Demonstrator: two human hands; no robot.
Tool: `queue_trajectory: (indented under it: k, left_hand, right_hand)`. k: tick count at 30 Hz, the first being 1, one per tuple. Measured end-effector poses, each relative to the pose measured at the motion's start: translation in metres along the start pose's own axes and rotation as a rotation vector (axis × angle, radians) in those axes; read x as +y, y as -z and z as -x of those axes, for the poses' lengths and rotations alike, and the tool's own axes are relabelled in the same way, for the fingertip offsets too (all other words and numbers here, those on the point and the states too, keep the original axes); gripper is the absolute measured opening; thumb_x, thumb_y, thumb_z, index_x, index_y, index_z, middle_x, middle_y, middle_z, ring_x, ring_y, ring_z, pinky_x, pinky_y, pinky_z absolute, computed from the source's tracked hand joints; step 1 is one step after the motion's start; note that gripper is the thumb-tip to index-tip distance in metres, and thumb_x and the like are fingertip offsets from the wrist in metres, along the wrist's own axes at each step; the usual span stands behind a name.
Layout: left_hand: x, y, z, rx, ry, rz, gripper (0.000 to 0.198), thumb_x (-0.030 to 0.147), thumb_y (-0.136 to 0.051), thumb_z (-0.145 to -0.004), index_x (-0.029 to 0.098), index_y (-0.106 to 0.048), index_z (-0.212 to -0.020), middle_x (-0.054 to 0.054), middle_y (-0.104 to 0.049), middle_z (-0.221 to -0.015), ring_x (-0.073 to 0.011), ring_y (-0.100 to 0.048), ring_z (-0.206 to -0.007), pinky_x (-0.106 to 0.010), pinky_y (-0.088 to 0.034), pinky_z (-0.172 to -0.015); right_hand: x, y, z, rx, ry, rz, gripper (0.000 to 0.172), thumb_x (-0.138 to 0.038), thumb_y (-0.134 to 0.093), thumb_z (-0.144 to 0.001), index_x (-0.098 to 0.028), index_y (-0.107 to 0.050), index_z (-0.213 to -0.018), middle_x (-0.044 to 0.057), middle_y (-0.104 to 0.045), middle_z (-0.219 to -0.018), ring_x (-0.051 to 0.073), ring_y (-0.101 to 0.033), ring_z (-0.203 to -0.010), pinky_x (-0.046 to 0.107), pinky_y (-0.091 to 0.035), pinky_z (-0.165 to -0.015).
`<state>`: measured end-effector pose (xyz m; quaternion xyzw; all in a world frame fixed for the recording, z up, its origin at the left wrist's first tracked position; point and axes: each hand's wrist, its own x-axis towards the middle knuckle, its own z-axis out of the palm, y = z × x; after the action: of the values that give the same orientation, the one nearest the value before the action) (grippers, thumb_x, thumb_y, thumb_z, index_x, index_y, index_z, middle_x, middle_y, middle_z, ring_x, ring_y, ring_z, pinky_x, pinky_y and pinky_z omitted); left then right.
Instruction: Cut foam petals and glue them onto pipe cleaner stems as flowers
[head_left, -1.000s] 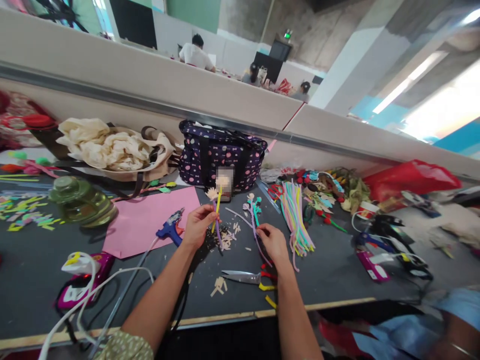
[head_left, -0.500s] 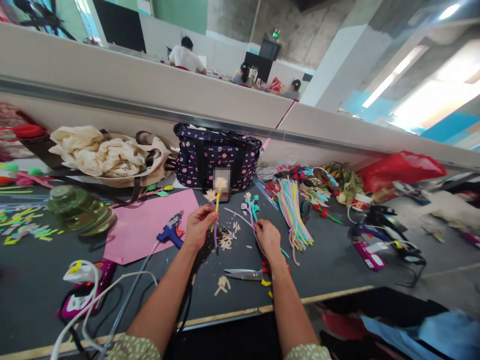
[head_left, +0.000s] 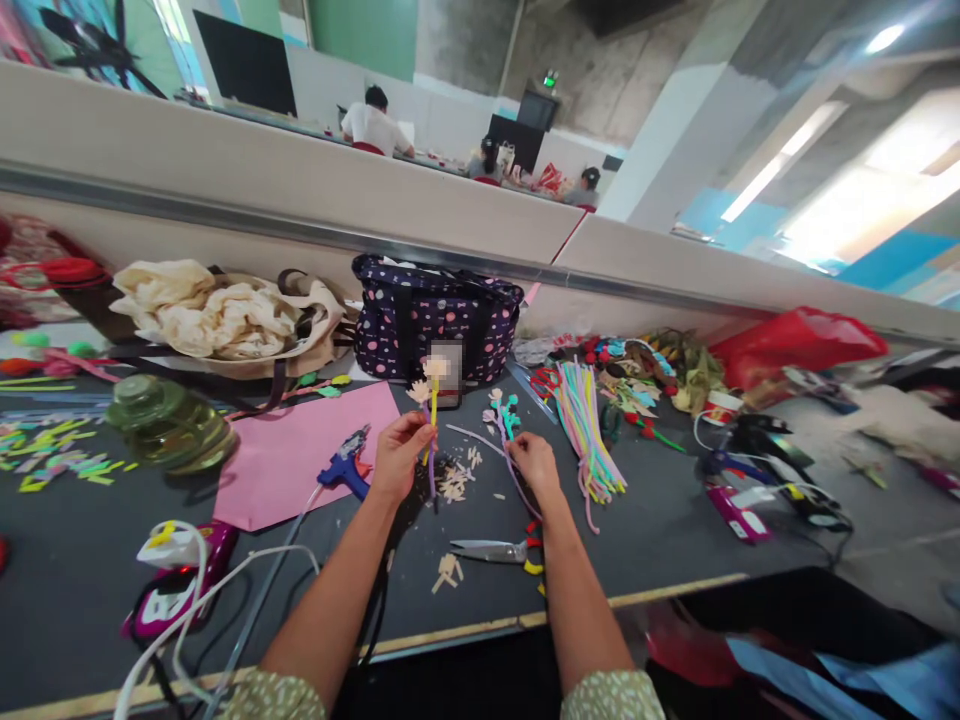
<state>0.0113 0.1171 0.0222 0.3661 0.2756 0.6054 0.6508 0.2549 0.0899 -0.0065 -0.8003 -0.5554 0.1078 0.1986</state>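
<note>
Two craft flowers (head_left: 421, 392) with cream petals, one on a yellow stem and one on a purple stem, are pinched upright in my left hand (head_left: 401, 452). My right hand (head_left: 535, 463) has its fingers closed round pipe-cleaner stems topped with teal and pale lilac blossoms (head_left: 504, 412). A thin lilac pipe cleaner (head_left: 475, 434) slants between the hands. Cream scraps (head_left: 455, 483) lie on the dark table beside my left hand. Scissors (head_left: 491, 551) with red and yellow handles rest below, next to my right forearm.
A blue glue gun (head_left: 345, 468) lies on pink paper (head_left: 262, 470), near a green jar (head_left: 169, 425). Behind stand a dotted bag (head_left: 472, 325) and a cream cloth bag (head_left: 322, 335). Pipe cleaners (head_left: 589, 425) are bundled right. Power strips (head_left: 176, 600) with cables sit left and right.
The view has shifted slightly. My left hand keeps the cream flowers; my right hand has moved slightly against the stems, and the teal stem end below it no longer shows.
</note>
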Motion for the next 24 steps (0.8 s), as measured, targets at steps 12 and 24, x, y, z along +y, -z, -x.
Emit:
queue_trajectory:
  k: [12, 24]
  left_hand:
    - [0.002, -0.001, 0.001, 0.012, 0.018, 0.002, 0.025, 0.026, -0.077, -0.062, 0.016, -0.061, -0.078, 0.001, -0.062, -0.067, -0.0078, -0.055, -0.054, -0.019, -0.044, -0.052]
    - [0.003, 0.001, 0.003, 0.026, 0.065, -0.029, 0.021, 0.025, -0.074, -0.067, 0.017, -0.06, -0.08, 0.002, -0.06, -0.065, -0.0065, -0.053, -0.051, -0.015, -0.037, -0.045]
  right_hand:
    - [0.02, 0.014, 0.001, -0.048, 0.084, -0.145, 0.035, -0.047, -0.049, -0.078, -0.018, -0.068, -0.078, 0.0, -0.065, -0.065, 0.014, -0.057, -0.057, 0.021, -0.039, -0.055]
    - [0.191, 0.109, -0.095, 0.33, -0.472, 0.24, 0.04, -0.02, -0.038, -0.079, -0.006, -0.064, -0.107, 0.027, -0.063, -0.097, 0.033, -0.062, -0.092, 0.037, -0.045, -0.066]
